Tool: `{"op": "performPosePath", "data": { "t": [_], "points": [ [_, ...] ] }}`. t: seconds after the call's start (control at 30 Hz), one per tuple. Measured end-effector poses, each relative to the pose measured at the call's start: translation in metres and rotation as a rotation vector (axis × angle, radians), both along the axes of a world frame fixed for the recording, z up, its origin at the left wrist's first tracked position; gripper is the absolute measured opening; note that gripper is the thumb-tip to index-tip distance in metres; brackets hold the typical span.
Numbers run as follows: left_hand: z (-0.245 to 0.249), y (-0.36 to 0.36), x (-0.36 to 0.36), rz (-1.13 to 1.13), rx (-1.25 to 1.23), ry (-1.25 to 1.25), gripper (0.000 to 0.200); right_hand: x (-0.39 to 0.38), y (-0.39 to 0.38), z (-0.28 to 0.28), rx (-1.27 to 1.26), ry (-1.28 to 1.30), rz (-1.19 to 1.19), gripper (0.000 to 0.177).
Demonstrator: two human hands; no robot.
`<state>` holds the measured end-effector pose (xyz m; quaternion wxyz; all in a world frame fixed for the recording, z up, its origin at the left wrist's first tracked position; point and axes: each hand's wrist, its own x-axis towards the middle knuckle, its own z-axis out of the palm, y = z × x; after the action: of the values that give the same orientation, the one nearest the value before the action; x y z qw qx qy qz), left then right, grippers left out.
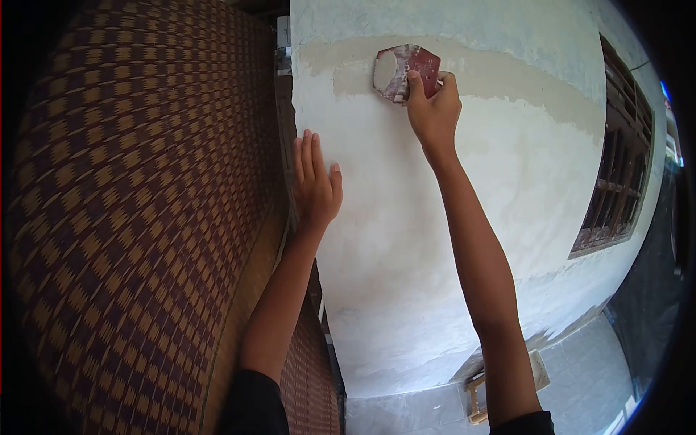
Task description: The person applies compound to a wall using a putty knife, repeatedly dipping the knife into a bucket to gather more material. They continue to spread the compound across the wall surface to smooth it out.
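Note:
My right hand (433,109) is raised high and grips a red plastic scraper (404,71) smeared with pale putty. The scraper's blade lies flat against the white wall (435,239), at the edge of a darker, damp beige band of putty (507,76). My left hand (315,185) rests flat on the wall near its left corner, fingers together and pointing up, holding nothing.
A woven brown-and-yellow checked mat (138,217) hangs to the left of the wall corner. A dark wooden window frame (616,167) sits in the wall at the right. On the grey tiled floor (580,377) below lies a wooden-handled tool (475,399).

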<state>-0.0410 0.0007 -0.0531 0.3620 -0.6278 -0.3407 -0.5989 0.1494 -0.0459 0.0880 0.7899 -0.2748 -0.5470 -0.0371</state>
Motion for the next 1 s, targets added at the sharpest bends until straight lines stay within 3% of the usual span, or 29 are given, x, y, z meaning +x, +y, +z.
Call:
{"op": "performPosePath", "data": {
  "t": [0.17, 0.4, 0.53, 0.6, 0.7, 0.9, 1.0],
  "points": [
    [0.0, 0.0, -0.003, 0.025, 0.002, 0.011, 0.061, -0.039, 0.007, 0.019, 0.054, -0.263, -0.093, 0.032],
    [-0.001, 0.001, -0.002, 0.015, 0.009, 0.008, 0.061, 0.016, -0.001, 0.016, -0.011, -0.019, -0.165, 0.031],
    [-0.001, -0.001, 0.0, 0.014, -0.029, -0.011, 0.061, -0.005, 0.0, 0.019, 0.074, -0.142, 0.015, 0.03],
    [-0.001, 0.0, -0.001, 0.027, -0.003, 0.002, 0.06, -0.022, 0.006, 0.026, 0.102, -0.298, -0.056, 0.032],
    [-0.001, -0.001, -0.003, 0.03, -0.008, 0.01, 0.06, -0.024, 0.02, 0.036, 0.115, -0.326, -0.229, 0.034],
    [-0.001, -0.001, 0.0, 0.016, -0.004, -0.006, 0.06, 0.022, 0.0, 0.028, 0.036, -0.016, -0.175, 0.032],
    [-0.001, 0.0, 0.001, 0.042, 0.008, -0.006, 0.06, -0.006, 0.0, 0.019, 0.148, -0.156, 0.002, 0.032]
  ]
}}
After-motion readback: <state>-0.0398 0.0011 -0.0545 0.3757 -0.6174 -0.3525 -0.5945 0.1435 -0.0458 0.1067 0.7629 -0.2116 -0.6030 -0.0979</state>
